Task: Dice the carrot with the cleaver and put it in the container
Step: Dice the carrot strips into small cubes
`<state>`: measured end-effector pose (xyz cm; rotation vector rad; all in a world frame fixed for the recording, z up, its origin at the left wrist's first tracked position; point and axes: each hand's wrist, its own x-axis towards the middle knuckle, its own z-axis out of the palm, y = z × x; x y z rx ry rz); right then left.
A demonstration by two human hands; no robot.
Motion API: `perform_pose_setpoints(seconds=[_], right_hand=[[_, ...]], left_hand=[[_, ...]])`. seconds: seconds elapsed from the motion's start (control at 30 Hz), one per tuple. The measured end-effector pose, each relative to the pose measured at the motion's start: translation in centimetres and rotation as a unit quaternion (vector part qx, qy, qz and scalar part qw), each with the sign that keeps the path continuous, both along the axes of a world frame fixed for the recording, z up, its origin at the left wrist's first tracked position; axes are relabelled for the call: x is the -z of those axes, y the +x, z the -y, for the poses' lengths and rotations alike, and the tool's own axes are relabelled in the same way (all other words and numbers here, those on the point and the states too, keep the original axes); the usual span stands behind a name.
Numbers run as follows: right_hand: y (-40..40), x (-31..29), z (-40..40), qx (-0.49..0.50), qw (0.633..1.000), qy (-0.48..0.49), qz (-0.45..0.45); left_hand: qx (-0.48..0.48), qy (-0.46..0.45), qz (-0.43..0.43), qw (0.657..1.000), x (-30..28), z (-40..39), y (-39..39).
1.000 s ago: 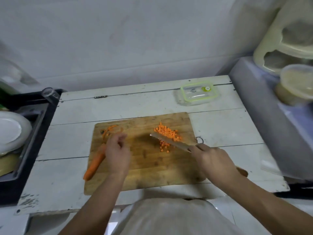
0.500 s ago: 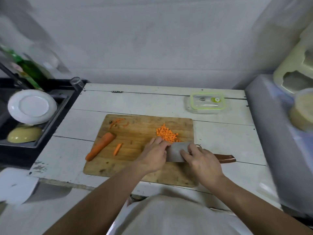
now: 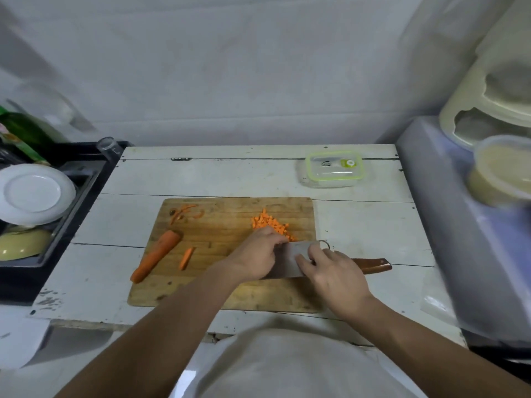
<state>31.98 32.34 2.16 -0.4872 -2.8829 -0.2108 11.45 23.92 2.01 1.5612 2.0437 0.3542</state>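
Note:
A wooden cutting board (image 3: 218,225) lies on the white table (image 3: 258,176). A pile of diced carrot (image 3: 268,222) sits at its back right. The cleaver (image 3: 290,259) lies nearly flat just in front of the pile, its brown handle pointing right. My right hand (image 3: 336,277) holds it where blade meets handle, fingers laid over the flat of the blade. My left hand (image 3: 253,259) is cupped at the blade's left edge, fingertips touching the dice. An uncut carrot piece (image 3: 156,255) and a carrot stick (image 3: 186,258) lie on the board's left. The clear container (image 3: 333,169), lid green-rimmed, stands at the back right.
Peel scraps (image 3: 184,212) lie at the board's back left. A black dish rack (image 3: 86,179) on the left holds a white plate (image 3: 31,193) and a yellow bowl (image 3: 23,242). A grey appliance (image 3: 459,211) with a cream tub (image 3: 500,173) borders the table's right.
My left hand left the carrot and moved right to the blade's edge by the dice. The cleaver went from raised on edge to lying flat, my right hand sliding forward onto the blade.

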Motion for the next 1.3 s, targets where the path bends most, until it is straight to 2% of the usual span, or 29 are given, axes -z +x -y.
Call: perform_pose_setpoints(seconds=[0.07,0.2,0.27,0.33,0.4,0.5,0.57,0.67,0.73,0.8,0.93,1.0,1.1,1.23,1.3], right_hand=[[0.3,-0.2,0.0,-0.003,1.0,0.002,-0.011],[0.8,-0.2,-0.3,0.008,1.0,-0.01,-0.022],[1.0,0.2,-0.4,0.015,0.999,-0.015,-0.031],[1.1,0.2,-0.2,0.016,0.999,-0.019,-0.031],[1.2,0.0,0.1,0.013,0.999,-0.014,-0.028],[1.3,0.0,0.4,0.013,0.999,-0.009,-0.034],[1.4,0.1,0.5,0.012,0.999,-0.005,-0.041],[1.4,0.3,0.5,0.006,0.999,0.003,-0.046],[1.4,0.5,0.4,-0.003,0.999,0.009,-0.041],[1.2,0.8,0.4,-0.014,0.999,0.014,-0.042],[0.3,1.3,0.6,-0.043,0.998,0.02,-0.044],[-0.4,1.1,0.8,-0.055,0.997,0.02,-0.046],[-1.0,0.4,1.2,-0.066,0.996,0.025,-0.054],[-0.9,-0.5,1.3,-0.066,0.996,0.008,-0.058],[-0.4,-0.7,1.2,-0.053,0.997,-0.008,-0.047]], left_hand=[[-0.036,0.015,-0.02,0.999,-0.3,-0.4,-0.7],[-0.149,0.085,0.013,0.985,-1.7,1.4,-2.4],[-0.133,0.042,0.028,0.99,-1.8,2.7,-2.8],[-0.077,-0.015,0.016,0.997,-1.4,3.5,-2.3],[-0.044,-0.024,-0.012,0.999,-0.9,2.9,-1.9],[-0.045,-0.032,-0.036,0.998,-1.0,1.5,-2.4],[-0.098,-0.012,-0.014,0.995,-0.9,1.2,-3.6],[-0.224,0.068,0.034,0.972,-1.4,1.4,-5.0],[-0.205,0.084,0.014,0.975,-2.0,1.8,-4.6],[-0.127,0.081,0.015,0.988,-2.4,1.7,-3.2],[-0.068,0.03,0.072,0.995,-2.4,-0.3,0.4],[-0.078,-0.037,0.134,0.987,-2.7,-1.5,0.7],[-0.08,-0.105,0.176,0.975,-3.1,-2.4,-0.3],[-0.154,-0.074,0.174,0.97,-2.6,-2.7,-2.1],[-0.193,-0.045,0.139,0.97,-2.7,-2.5,-2.7]])
